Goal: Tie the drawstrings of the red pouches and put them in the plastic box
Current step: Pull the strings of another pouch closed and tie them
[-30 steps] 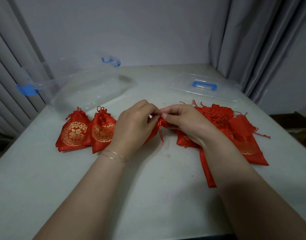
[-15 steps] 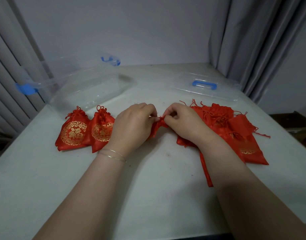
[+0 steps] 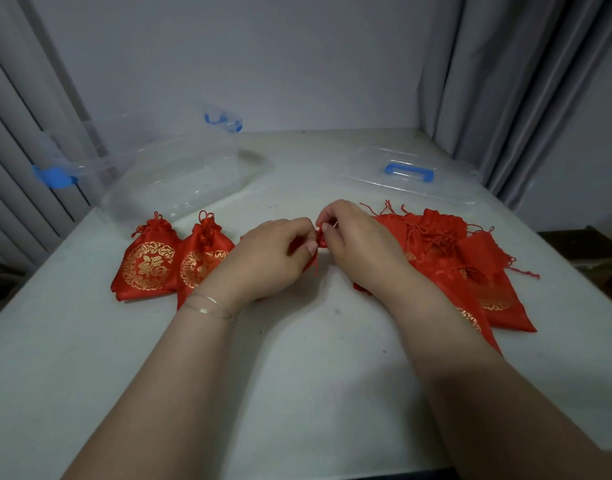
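White table (image 3: 297, 393) is backed by grey curtains. At its middle a red pouch (image 3: 319, 238) is pinched at the drawstring by the curled fingers of the left hand (image 3: 266, 258) and the right hand (image 3: 356, 244). Two tied pouches (image 3: 173, 261) are laid at left, near the far-left plastic box (image 3: 166, 168); untied pouches (image 3: 471, 265) are heaped at right.

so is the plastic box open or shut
Open. The plastic box has no lid on it; its lid, the one with the blue handle, lies flat on the table apart from it, to the right.

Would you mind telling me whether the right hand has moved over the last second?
Yes: the right hand has risen slightly towards the lid.
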Demonstrator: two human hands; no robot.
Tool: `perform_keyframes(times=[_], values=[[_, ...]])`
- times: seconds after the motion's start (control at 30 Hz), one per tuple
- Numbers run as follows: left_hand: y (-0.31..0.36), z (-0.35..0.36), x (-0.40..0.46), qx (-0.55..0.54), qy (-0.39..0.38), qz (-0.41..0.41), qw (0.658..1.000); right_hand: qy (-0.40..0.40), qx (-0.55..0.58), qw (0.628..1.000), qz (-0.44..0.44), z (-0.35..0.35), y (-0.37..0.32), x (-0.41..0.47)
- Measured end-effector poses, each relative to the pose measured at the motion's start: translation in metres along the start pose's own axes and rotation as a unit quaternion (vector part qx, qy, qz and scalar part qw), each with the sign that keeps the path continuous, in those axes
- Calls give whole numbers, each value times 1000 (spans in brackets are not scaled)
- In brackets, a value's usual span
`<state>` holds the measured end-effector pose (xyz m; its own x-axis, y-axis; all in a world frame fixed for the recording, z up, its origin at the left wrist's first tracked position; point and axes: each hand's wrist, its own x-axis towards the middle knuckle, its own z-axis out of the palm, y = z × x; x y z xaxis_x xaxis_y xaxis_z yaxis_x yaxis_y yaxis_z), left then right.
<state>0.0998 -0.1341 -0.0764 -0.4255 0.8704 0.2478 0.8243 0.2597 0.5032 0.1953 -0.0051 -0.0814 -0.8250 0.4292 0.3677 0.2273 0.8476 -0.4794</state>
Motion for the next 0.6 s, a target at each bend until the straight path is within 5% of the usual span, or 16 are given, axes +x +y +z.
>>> perform_keyframes(times=[0.27, 0.43, 0.6], values=[[-19, -9, 0, 130, 215, -108, 962, 110, 64, 991, 49, -12, 20, 4], [-56, -10, -2, 216, 158, -287, 920, 51, -41, 990, 127, -12, 29, 3], [-73, -3, 0, 231, 162, -328, 902, -42, -127, 976, 173, -12, 28, -1]])
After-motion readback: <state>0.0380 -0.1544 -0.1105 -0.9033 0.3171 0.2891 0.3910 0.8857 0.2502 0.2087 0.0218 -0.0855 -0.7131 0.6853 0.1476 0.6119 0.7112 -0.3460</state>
